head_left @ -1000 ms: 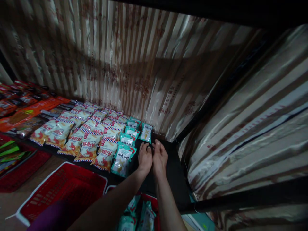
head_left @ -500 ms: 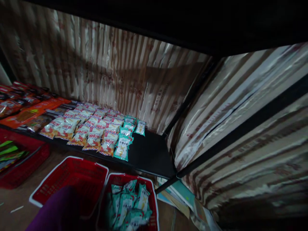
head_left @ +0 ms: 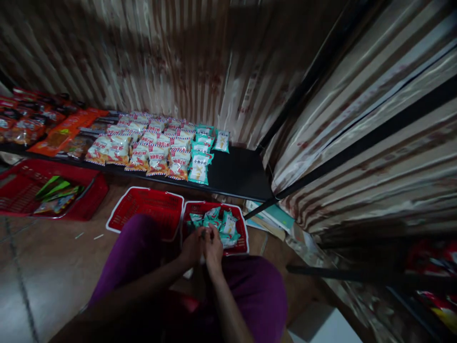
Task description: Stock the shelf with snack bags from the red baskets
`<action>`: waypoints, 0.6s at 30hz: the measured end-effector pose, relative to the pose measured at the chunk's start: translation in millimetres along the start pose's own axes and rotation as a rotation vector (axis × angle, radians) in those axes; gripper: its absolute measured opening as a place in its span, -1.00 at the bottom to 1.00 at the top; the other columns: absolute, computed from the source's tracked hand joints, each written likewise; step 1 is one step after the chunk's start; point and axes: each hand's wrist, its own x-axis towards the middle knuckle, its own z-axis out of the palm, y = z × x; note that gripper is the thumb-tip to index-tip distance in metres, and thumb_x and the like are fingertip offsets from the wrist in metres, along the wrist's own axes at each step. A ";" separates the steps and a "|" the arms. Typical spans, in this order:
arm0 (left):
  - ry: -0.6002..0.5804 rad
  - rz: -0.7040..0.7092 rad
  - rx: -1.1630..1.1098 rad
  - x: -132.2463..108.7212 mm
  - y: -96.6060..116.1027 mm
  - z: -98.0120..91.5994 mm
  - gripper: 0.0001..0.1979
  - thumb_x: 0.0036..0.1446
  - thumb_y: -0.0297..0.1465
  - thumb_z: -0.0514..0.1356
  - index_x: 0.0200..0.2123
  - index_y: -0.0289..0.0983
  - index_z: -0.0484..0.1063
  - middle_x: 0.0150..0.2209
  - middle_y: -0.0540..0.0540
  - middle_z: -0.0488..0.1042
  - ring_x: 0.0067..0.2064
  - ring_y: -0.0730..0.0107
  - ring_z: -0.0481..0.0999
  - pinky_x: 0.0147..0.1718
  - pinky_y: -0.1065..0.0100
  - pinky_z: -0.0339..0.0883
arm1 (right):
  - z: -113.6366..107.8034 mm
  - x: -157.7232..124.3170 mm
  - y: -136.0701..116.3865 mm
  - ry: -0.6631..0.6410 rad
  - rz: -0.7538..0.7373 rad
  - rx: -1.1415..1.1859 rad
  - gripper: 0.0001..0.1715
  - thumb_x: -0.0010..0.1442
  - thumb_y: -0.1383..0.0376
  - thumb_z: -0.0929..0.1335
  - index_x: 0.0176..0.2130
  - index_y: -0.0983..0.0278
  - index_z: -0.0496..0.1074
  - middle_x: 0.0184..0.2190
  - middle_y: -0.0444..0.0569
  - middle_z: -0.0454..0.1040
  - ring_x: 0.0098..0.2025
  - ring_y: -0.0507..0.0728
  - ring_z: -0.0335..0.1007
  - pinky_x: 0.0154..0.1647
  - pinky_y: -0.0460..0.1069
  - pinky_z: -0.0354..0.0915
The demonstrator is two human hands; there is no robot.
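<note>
My left hand (head_left: 192, 247) and my right hand (head_left: 214, 248) meet above the near side of a red basket (head_left: 245, 233) with a white rim. Their fingers are closed and drawn together; whatever sits between them is too dark and small to make out. Inside that basket lie several teal-and-white snack packets (head_left: 229, 223), partly covered by my hands. More teal snack packets (head_left: 199, 167) stand in a column on the black shelf (head_left: 239, 174), with one packet (head_left: 222, 141) beside them at the back.
White-and-orange snack bags (head_left: 157, 157) fill the shelf's middle, with orange and red packages (head_left: 67, 131) further left. Another red basket (head_left: 150, 190) adjoins the first. A third basket (head_left: 93, 200) holds green packets (head_left: 53, 188). A black shelf bar (head_left: 300, 186) slants at the right.
My view has tilted down, so shelf and baskets appear higher. Both hands now show clearly, together over the basket of teal packets. The packets on the shelf look unchanged.
</note>
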 end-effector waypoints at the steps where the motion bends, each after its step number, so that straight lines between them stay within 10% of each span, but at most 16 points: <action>1: -0.022 -0.062 0.049 14.9 -10.1 1.9 -0.63 0.04 -0.60 0.01 -0.13 -0.28 0.46 -0.06 -0.18 0.52 0.00 0.33 0.48 0.04 0.36 0.28 | 10.4 6.7 14.7 -0.050 0.057 -0.094 -0.61 0.14 0.21 0.20 -0.16 0.27 0.48 -0.17 0.06 0.55 -0.09 0.19 0.46 -0.06 0.06 0.34; 18: -0.020 -0.079 0.155 129.6 -65.7 65.3 -0.66 0.10 -0.61 0.12 -0.03 -0.32 0.40 0.01 -0.19 0.45 0.01 0.36 0.45 0.02 0.35 0.29 | 65.3 72.4 93.0 -0.109 0.087 -0.228 -0.57 0.16 0.34 0.14 -0.11 0.25 0.47 -0.18 0.04 0.54 -0.11 0.14 0.43 -0.03 0.00 0.27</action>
